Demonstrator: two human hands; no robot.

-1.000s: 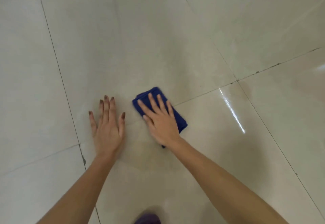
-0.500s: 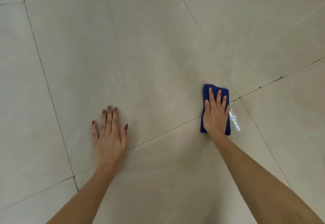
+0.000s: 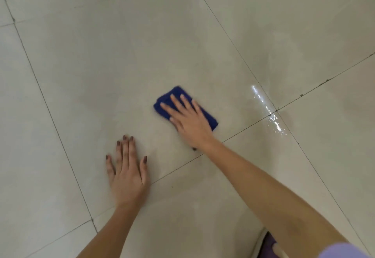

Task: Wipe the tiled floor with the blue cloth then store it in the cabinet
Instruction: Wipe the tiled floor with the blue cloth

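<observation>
A folded blue cloth [image 3: 171, 97] lies flat on the pale tiled floor [image 3: 121, 55]. My right hand [image 3: 189, 119] presses down on it with fingers spread, covering most of it; only its far corner and right edge show. My left hand [image 3: 127, 172] rests palm down on the tile to the left and nearer to me, fingers apart, holding nothing. The cabinet is not in view.
A wet, shiny streak [image 3: 267, 109] glints along the grout lines to the right of the cloth. A purple sleeve [image 3: 343, 251] and a purple-and-white object [image 3: 267, 245] show at the bottom right corner. Large beige tiles extend all around.
My right hand has slid the cloth back to the left, away from the wet streak and closer to my left hand. My left hand has stayed planted on the floor.
</observation>
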